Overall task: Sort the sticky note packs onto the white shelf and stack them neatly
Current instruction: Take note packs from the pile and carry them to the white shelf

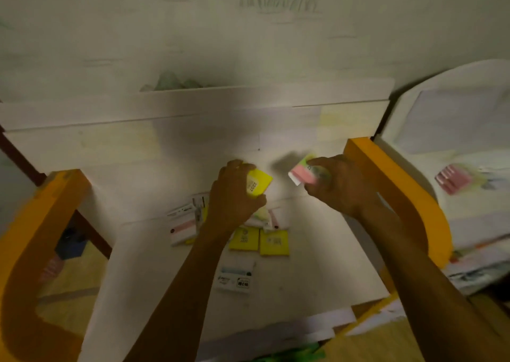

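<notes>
Sticky note packs: I see one in each hand, raised above the white shelf (154,190).
Left hand (234,196): my fingers curl round a yellow pack (260,182) with a printed label.
Right hand (339,185): I pinch a pink-and-green pack (302,172), blurred.
Shelf surface: two yellow packs (259,241), a pink pack (182,230) and a blue-striped pack (234,277) lie below my wrists.

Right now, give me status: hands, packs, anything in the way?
Left hand grips yellow pack. Right hand grips pink pack. More packs loose on white shelf. Nothing blocking.
</notes>
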A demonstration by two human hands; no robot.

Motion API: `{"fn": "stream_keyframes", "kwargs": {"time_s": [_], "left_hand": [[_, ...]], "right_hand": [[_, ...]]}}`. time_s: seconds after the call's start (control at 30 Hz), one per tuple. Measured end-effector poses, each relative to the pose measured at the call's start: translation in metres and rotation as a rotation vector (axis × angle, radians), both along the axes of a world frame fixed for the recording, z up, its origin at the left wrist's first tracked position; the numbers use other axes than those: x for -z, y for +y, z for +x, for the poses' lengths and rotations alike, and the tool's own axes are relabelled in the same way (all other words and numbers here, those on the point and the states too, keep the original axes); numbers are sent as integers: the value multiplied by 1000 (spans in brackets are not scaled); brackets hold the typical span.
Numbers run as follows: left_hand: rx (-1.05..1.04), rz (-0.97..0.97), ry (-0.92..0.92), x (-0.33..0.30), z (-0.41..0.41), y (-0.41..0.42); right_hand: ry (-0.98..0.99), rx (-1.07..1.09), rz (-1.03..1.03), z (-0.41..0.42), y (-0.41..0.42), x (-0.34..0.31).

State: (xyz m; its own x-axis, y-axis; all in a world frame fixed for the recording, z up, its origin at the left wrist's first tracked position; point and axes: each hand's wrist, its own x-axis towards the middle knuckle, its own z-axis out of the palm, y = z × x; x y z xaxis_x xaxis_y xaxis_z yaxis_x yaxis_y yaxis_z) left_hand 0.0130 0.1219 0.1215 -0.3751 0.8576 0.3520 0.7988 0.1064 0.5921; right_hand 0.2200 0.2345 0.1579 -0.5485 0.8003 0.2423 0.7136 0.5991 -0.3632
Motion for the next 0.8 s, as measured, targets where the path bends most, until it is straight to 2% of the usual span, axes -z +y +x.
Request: {"fn": "stream_keyframes", "kwargs": {"time_s": [0.4, 0.6, 0.8], "left_hand": [[89, 86, 116, -50, 97, 33], [163, 126, 161, -58, 191, 58], [242, 131, 107, -58, 306, 90]], "right_hand": [[41, 188, 116, 123, -7, -39], [75, 278, 138, 220, -1, -37], [68, 365, 78, 333, 14, -28]]}}
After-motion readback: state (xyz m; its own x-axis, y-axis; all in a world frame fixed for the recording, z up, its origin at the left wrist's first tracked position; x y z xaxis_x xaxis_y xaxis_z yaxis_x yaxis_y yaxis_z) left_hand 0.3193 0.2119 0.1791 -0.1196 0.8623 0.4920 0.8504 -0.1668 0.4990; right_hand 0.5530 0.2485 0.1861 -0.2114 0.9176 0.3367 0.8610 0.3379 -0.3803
